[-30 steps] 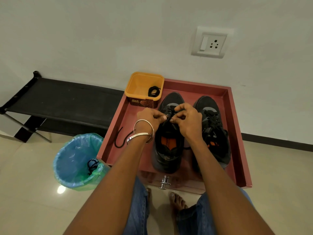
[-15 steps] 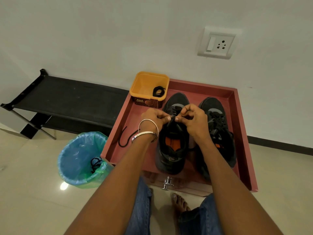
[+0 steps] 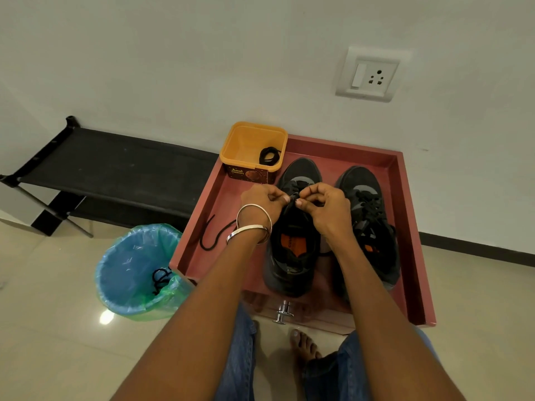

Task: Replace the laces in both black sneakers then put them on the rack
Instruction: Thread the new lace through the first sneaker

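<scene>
Two black sneakers stand side by side in a red tray [image 3: 411,256]. Over the left sneaker [image 3: 291,256], my left hand [image 3: 262,202] and my right hand [image 3: 327,209] meet above its tongue, each pinching a black lace near the front eyelets. The lace's loose end [image 3: 210,237] trails left across the tray floor. The right sneaker [image 3: 372,227] is laced and untouched. A coiled black lace [image 3: 269,155] lies in a yellow tub [image 3: 240,146] at the tray's far left corner. The black rack [image 3: 115,166] stands left, against the wall.
A blue bin with a green liner [image 3: 136,270] stands on the floor left of the tray, a black lace [image 3: 160,279] inside it. A metal knob [image 3: 283,312] juts from the tray's front. My bare foot [image 3: 304,342] is below it. A wall socket [image 3: 370,73] sits above.
My hands have stayed pinched together over the left sneaker's front eyelets. The camera view shifted slightly, so everything sits a little further right in the picture.
</scene>
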Demonstrator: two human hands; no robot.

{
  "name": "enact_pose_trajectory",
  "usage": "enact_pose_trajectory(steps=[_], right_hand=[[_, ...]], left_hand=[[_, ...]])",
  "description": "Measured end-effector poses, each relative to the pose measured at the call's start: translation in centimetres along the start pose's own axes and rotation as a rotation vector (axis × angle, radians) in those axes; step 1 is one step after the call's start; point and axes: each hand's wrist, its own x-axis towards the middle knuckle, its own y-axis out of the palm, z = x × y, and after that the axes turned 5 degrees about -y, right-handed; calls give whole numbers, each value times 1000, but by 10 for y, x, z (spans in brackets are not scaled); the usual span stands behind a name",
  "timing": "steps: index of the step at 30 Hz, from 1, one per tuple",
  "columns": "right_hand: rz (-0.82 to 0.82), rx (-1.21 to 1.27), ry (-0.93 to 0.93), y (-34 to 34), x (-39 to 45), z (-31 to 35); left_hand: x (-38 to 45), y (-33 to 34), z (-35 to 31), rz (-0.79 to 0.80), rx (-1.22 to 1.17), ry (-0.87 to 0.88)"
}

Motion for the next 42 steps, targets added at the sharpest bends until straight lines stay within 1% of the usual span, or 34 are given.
enact_pose_trajectory(steps=[2,5,6,7,9,10,11,13,15,18,19,20,21,22,23,24,26,28,30,32,35,37,39,42], right_hand=[[10,-52,-26,-3,-3,7],[-63,-335,-109,-13,-9,18],[-32,-408,-91,-17,-13,22],[35,-476,-26,-20,-17,25],[199,-645,154,-20,-26,28],[264,-711,217,-19,-30,27],[293,-733,244,-18,-33,25],[284,-703,239,-16,-36,22],[265,-697,216,-13,-36,22],[267,-703,213,-10,-35,21],[272,-705,218,-9,-34,21],[275,-710,219,-8,-34,21],[274,-719,217,-7,-34,21],[270,-729,211,-6,-34,22],[263,-741,204,-5,-34,23],[256,-753,198,-4,-35,24],[250,-757,204,-2,-35,23],[250,-732,231,-1,-35,21],[248,-710,248,-1,-35,20],[244,-701,249,-1,-36,19],[237,-698,245,0,-36,19],[226,-690,250,0,-36,18],[215,-680,264,-1,-37,18],[216,-664,281,-1,-37,19]], left_hand=[[3,2,-1,-8,43,-47],[11,4,2,1,-20,-155],[13,4,2,8,-74,-191],[12,4,1,25,-144,-234],[10,1,-3,45,-347,-334],[9,-2,-5,30,-467,-384],[7,-7,-7,2,-579,-431],[6,-20,-9,-81,-808,-491],[5,-41,-13,-188,-1072,-479],[6,-75,-15,-356,-1442,-376],[6,-83,-15,-401,-1503,-345],[6,-89,-15,-427,-1514,-324],[6,-90,-13,-433,-1466,-315],[5,-88,-14,-420,-1364,-306],[6,-82,-13,-397,-1199,-287],[5,-73,-12,-353,-984,-249],[2,-51,-8,-211,-501,-113],[-4,-31,-4,-47,-125,7],[-9,-19,-2,54,139,62],[-9,-16,-6,70,277,79],[-9,-18,-8,83,312,95],[-11,-18,-8,81,199,71],[-4,-22,-13,61,-47,-47],[15,-39,-26,47,-440,-375]])
